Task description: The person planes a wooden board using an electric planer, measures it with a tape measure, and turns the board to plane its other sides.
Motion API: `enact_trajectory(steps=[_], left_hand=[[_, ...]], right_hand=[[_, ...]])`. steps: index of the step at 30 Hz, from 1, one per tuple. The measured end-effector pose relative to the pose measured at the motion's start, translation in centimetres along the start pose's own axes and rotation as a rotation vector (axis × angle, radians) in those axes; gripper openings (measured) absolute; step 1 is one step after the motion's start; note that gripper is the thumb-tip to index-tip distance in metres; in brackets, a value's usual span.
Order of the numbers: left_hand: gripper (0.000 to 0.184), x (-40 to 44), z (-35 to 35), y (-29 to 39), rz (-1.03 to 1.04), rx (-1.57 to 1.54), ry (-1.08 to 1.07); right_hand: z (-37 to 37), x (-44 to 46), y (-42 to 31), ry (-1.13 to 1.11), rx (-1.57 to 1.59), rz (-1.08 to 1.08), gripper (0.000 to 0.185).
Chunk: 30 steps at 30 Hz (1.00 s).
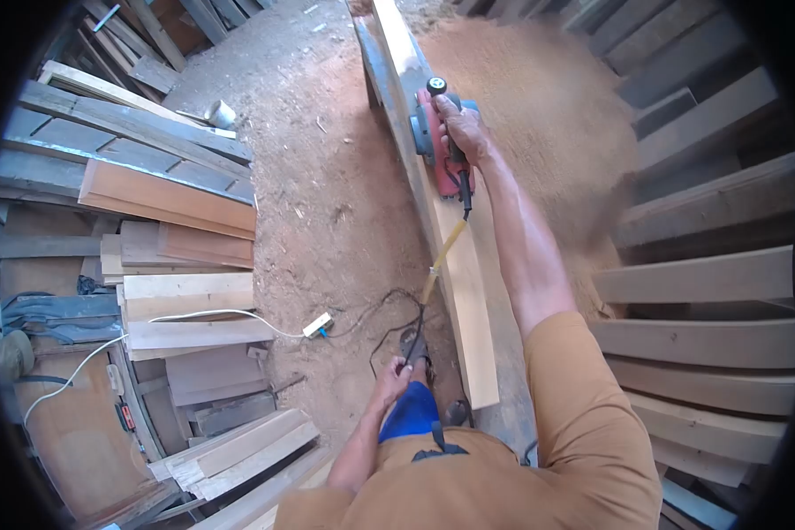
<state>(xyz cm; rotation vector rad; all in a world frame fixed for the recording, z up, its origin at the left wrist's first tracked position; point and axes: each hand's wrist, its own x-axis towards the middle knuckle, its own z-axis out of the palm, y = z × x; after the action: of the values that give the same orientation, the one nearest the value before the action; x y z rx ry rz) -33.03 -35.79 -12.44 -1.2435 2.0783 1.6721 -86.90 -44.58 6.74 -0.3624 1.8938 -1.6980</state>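
Note:
My right hand (465,129) is wrapped round the handle of a red and grey electric planer (433,146), which rests on a long pale wooden board (468,327). The board lies lengthwise on a narrow workbench (506,389). From the planer's rear runs a black power cord, its upper stretch wrapped in yellow (446,247). Low and close to my body, my left hand (392,382) is closed on the dark cord (412,340), to the left of the board's near end.
Stacked planks (194,305) line the left side, and more thick boards (698,344) stand along the right. A white extension socket (318,325) with a white cable lies on the dusty floor (300,177). Sawdust (530,97) covers the ground right of the bench.

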Motion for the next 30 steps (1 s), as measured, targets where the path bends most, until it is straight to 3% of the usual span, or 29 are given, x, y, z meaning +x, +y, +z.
enact_trajectory(steps=[3,5,9,12,14,18,21,23,25,28,30], left_hand=[[0.027,0.4,0.3,-5.7,-0.036,0.112,-0.060],[0.026,-1.6,-0.8,-3.2,-0.083,0.369,-0.114],[0.025,-4.5,-0.4,-4.1,-0.073,0.453,-0.217],[0.024,-7.0,0.5,-7.1,-0.081,0.502,-0.344],[0.025,-8.9,1.1,-7.9,0.004,0.551,-0.389],[0.029,-10.7,3.2,-8.8,0.008,0.525,-0.377],[0.035,-11.4,4.2,-8.5,0.091,0.553,-0.267],[0.037,-11.8,4.3,-7.1,0.019,0.540,-0.269],[0.038,-11.8,3.7,-5.7,-0.012,0.537,-0.262],[0.040,-11.6,3.2,-4.6,0.003,0.480,-0.244],[0.040,-9.9,2.8,-4.0,0.020,0.357,-0.226]], right_hand=[[-0.8,-6.3,1.0,-0.001,0.049,0.073,0.041],[-1.7,-11.8,1.9,0.011,0.014,0.138,0.040],[-3.7,-27.4,3.5,-0.035,-0.100,0.116,0.037],[-6.1,-39.7,7.5,-0.194,-0.205,0.141,0.068],[-6.5,-48.7,8.5,-0.068,-0.174,-0.006,0.043],[-8.1,-60.7,10.2,-0.121,-0.070,0.122,0.051],[-8.0,-61.4,12.2,-0.135,-0.159,0.208,0.053],[-6.5,-57.3,10.6,-0.107,-0.168,0.152,0.054],[-4.8,-51.2,12.4,-0.020,-0.203,-0.050,0.059],[-3.5,-40.9,9.7,0.022,-0.204,-0.062,0.037],[-3.6,-38.4,6.9,0.053,-0.125,-0.041,0.044]])
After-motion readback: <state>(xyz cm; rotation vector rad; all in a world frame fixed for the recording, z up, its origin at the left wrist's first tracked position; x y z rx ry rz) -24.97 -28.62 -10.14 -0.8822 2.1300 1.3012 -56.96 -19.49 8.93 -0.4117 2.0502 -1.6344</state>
